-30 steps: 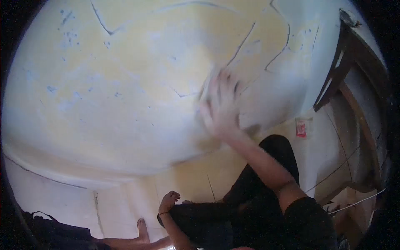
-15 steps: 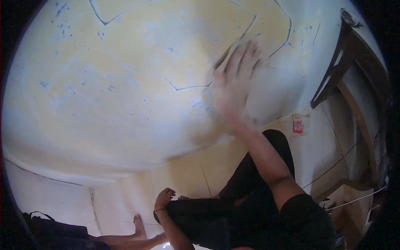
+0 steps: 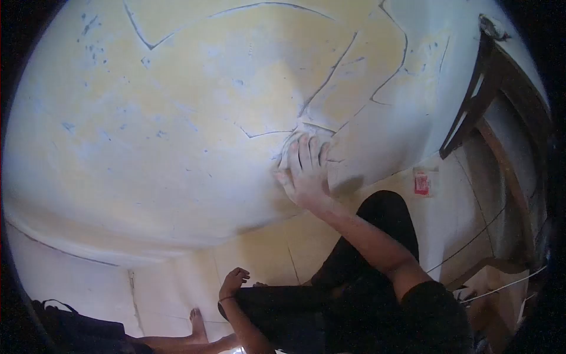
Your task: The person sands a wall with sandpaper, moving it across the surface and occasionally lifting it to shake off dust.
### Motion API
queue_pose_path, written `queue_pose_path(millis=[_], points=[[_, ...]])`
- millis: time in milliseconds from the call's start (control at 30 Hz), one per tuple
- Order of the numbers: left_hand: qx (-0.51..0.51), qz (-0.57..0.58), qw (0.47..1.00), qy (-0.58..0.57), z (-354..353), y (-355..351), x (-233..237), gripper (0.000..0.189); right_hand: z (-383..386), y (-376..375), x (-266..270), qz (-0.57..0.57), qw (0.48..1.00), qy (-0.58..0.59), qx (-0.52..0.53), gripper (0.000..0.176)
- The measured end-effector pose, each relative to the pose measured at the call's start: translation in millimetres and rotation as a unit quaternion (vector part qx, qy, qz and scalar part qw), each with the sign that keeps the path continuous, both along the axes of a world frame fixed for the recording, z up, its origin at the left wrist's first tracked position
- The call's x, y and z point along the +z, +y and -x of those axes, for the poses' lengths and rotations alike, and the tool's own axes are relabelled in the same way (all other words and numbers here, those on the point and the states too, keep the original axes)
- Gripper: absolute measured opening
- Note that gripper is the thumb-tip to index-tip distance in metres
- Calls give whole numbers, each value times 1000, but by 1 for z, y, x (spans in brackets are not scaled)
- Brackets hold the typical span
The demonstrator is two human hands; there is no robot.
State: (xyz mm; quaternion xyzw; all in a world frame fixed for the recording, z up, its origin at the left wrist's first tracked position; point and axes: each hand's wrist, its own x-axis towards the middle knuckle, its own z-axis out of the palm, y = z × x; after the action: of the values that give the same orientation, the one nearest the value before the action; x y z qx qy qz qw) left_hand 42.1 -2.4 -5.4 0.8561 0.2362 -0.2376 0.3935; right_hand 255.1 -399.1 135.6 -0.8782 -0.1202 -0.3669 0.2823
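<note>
My right hand [image 3: 306, 174] lies against the wall [image 3: 194, 112], fingers side by side and pale with dust. Under the fingers it presses a thin, light piece of what looks like sandpaper [image 3: 318, 127]; most of it is hidden by the hand. The wall is patchy white and yellow, with bluish spots and thin dark outlines around the hand. My left hand [image 3: 234, 282] rests by my knee, its fingers loosely bent and apart, with nothing visible in them.
A small red and white packet [image 3: 422, 183] lies on the tiled floor [image 3: 265, 248] by the wall. Dark wooden furniture [image 3: 471, 100] stands at the right, near a white cable [image 3: 501, 286]. Another person's bare foot [image 3: 197, 321] and dark clothing [image 3: 82, 327] are at the lower left.
My right hand has slid down and a little left along the wall with the sandpaper, uncovering the dark lines above. My left hand has stayed by the knee.
</note>
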Motion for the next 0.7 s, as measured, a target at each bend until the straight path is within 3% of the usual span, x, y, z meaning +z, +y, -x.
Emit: queue_pose_path(millis=[33, 133, 233, 300, 400, 467, 567, 700], points=[[-2, -8, 1000, -4, 1, -4, 4, 26, 4, 0, 9, -9, 1000, 2, 16, 69], [-9, -47, 999, 8, 21, -1, 4, 26, -7, -37, 77, -113, 981, -128, -93, 70], [-14, -54, 998, 8, 14, -4, 4, 27, -19, -21, 54, -61, 984, -76, -150, 71], [-6, -16, 1000, 17, 1, -7, 5, 27, -4, 11, -19, 23, 998, -36, -48, 72], [3, 0, 1000, -11, 1, -6, 7, 27, 1, 7, -2, 12, 1000, 14, -2, 71], [-13, -38, 999, -9, 10, -1, 4, 27, -9, -20, 58, 32, 986, -15, -162, 74], [-18, -47, 999, -3, 17, -4, 5, 27, -32, -41, 79, -103, 963, -161, -188, 81], [10, -13, 1000, 13, -2, -14, 7, 26, -2, 3, 1, 36, 999, -22, -28, 81]])
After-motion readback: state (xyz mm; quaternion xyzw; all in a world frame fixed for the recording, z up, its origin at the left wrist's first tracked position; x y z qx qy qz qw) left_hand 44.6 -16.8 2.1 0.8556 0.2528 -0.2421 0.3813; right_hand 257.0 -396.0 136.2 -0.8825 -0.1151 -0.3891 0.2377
